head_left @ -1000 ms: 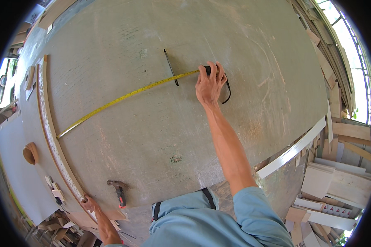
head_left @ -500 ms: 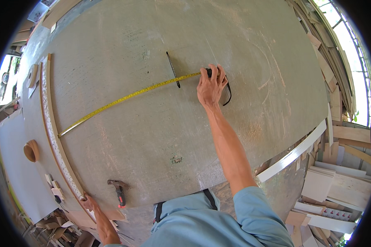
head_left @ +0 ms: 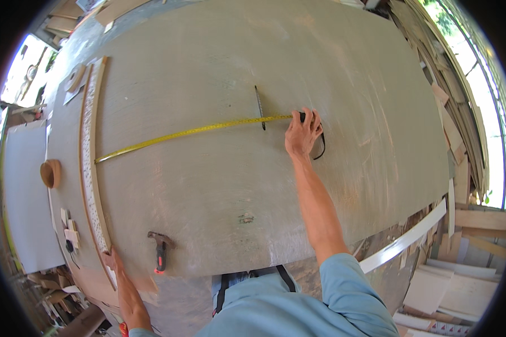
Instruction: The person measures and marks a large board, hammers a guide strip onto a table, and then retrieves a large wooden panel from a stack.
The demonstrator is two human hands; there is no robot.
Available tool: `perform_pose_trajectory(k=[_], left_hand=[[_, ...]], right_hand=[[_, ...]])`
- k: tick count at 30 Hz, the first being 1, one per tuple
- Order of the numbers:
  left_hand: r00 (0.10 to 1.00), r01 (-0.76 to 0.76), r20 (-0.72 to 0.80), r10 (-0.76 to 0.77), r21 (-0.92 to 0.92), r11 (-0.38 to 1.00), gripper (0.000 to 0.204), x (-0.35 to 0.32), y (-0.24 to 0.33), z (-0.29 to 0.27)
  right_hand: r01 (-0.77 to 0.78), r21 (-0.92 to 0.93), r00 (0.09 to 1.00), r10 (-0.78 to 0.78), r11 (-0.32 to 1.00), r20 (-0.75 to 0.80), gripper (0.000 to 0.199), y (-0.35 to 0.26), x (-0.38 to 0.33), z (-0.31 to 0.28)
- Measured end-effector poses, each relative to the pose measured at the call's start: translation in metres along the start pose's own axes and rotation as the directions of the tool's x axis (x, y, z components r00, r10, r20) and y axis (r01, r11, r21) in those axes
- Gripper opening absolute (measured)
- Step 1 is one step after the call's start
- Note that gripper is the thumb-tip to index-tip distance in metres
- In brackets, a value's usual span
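My right hand (head_left: 302, 137) is closed around the dark case of a tape measure (head_left: 302, 117) on the big grey-green sheet (head_left: 208, 191). A black strap loops out beside that hand. The yellow tape blade (head_left: 191, 132) runs left across the sheet, its end at the inner edge of a long narrow strip (head_left: 90, 146) with a pale speckled face. At the strip's near end my left hand (head_left: 112, 263) grips its edge, fingers partly hidden. A thin dark pen-like stick (head_left: 259, 104) passes beneath the blade near my right hand. Toward my body lies a claw hammer (head_left: 161, 250) with a black and red handle.
Left of the strip are a tape roll (head_left: 76, 78), a brown ring-shaped roll (head_left: 50, 174) and small wooden blocks (head_left: 70, 233). Stacked boards (head_left: 458, 106) line the right side. A white curved-looking strip (head_left: 402, 238) and wood offcuts (head_left: 433, 286) lie at lower right.
The whole view has shifted, so the sheet, strip and hammer sit differently in the picture. Both hands keep their holds, and the blade still stretches between strip and case.
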State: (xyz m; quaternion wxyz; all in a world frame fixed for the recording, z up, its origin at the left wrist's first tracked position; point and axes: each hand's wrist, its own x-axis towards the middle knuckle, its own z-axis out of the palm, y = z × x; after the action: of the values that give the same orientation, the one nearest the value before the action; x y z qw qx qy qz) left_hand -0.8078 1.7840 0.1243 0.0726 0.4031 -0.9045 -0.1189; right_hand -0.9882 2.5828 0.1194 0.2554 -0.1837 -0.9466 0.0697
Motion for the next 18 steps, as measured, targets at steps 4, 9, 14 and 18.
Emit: perform_pose_trajectory(k=[4,9,14,18], left_hand=[[0.983,-0.148,0.083,0.161,-0.144,0.978,0.054,0.006,-0.034,0.001],[0.985,-0.163,0.007,0.174,-0.304,0.939,0.074,-0.012,-0.063,-0.012],[0.982,-0.027,-0.189,-0.023,-0.257,0.966,0.062,-0.079,-0.014,-0.057],[0.853,0.232,-0.350,-0.387,-0.410,0.882,0.051,-0.122,-0.102,-0.083]], right_hand=[[-0.004,-0.056,1.000,0.004,0.998,0.000,0.023,-0.002,0.001,-0.002],[0.095,-0.079,0.995,-0.097,0.992,-0.025,0.022,0.009,0.010,0.015],[0.076,-0.156,0.964,-0.032,0.985,0.263,0.020,0.023,0.007,-0.032],[0.142,-0.156,0.893,-0.058,0.978,0.446,0.019,0.012,-0.034,-0.072]])
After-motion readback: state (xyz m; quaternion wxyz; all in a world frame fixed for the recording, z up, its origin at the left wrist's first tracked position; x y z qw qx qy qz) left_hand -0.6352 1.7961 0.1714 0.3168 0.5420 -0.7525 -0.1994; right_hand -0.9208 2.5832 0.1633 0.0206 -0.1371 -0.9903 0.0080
